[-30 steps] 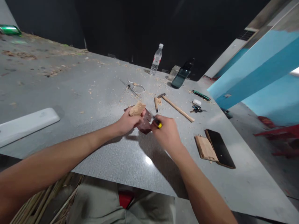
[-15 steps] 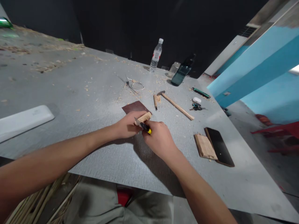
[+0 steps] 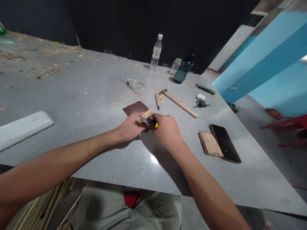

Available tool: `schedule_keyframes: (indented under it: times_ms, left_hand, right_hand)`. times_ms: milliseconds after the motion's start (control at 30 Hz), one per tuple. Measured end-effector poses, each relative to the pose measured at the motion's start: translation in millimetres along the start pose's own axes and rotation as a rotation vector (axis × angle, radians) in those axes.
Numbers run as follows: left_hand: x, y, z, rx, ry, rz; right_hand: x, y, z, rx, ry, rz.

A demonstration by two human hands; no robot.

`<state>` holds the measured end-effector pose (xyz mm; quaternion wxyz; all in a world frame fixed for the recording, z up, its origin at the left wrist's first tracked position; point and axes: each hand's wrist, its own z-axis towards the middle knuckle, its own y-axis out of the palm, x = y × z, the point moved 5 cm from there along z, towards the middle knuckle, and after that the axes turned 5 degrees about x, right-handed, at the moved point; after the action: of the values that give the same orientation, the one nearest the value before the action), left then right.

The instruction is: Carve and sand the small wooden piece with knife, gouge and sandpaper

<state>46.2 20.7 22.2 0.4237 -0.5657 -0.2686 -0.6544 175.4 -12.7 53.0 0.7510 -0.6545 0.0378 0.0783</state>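
Near the front edge of the grey bench (image 3: 100,166), a small wooden block (image 3: 148,113) is gripped in the left hand (image 3: 131,127), close to a reddish-brown sheet, apparently sandpaper (image 3: 134,108). A black-and-yellow knife (image 3: 152,122) is clasped in the right hand (image 3: 167,130), its blade (image 3: 144,119) crossing in front of the block with the tip directed towards the left hand; whether the wood is touched by the edge cannot be told. Should too much force be applied, or the grain give way suddenly, the blade could be carried off the wood and the left fingers cut. As the block is small and steadied only by hand, it could be twisted loose. If the thin blade were levered sideways, it might be snapped.
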Motion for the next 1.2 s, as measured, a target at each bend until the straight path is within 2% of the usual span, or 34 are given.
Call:
schedule_keyframes:
  times_ms: [200, 400, 500, 567, 633, 700, 833, 933, 1000, 1067, 1200]
  left_hand:
    - [-13.0, 7.0, 3.3, -0.018, -0.196, -0.189]
    - [-15.8, 3.6, 0.8, -0.066, -0.312, -0.286]
    - [-14.3, -0.3, 3.0, -0.085, -0.261, -0.242]
    - [-9.2, -2.9, 4.7, -0.118, -0.143, -0.165]
    - [-2.2, -7.0, 5.0, -0.122, 0.004, -0.009]
    - [3.4, -12.5, 3.8, -0.078, 0.099, 0.187]
    - [10.2, -21.5, 0.7, 0.016, 0.117, 0.531]
    - [14.6, -27.4, -1.0, 0.105, 0.081, 0.663]
    - [16.9, -28.8, -1.4, 0.141, 0.064, 0.682]
    - [16.9, -25.7, -0.5, 0.123, 0.048, 0.639]
    - [8.9, -10.2, 5.0, 0.046, -0.009, 0.347]
  right_hand:
    - [14.5, -5.4, 3.3, 0.034, 0.034, -0.143]
    - [18.0, -4.5, 3.0, 0.027, 0.063, -0.156]
    - [7.0, -1.2, -1.7, 0.015, 0.025, -0.068]
    - [-2.8, 2.2, -5.7, -0.005, -0.019, 0.023]
    - [-11.2, 6.5, -9.5, -0.043, -0.053, 0.09]
    - [-16.0, 10.6, -12.4, -0.081, -0.064, 0.128]
    - [-18.2, 13.7, -15.2, -0.091, -0.062, 0.149]
    - [-16.7, 13.0, -15.0, -0.084, -0.053, 0.153]
    - [-13.8, 11.3, -13.0, -0.073, -0.046, 0.15]
    - [-8.7, 8.4, -8.9, -0.046, -0.031, 0.115]
    - [2.0, 4.5, 1.7, 0.006, 0.034, -0.044]
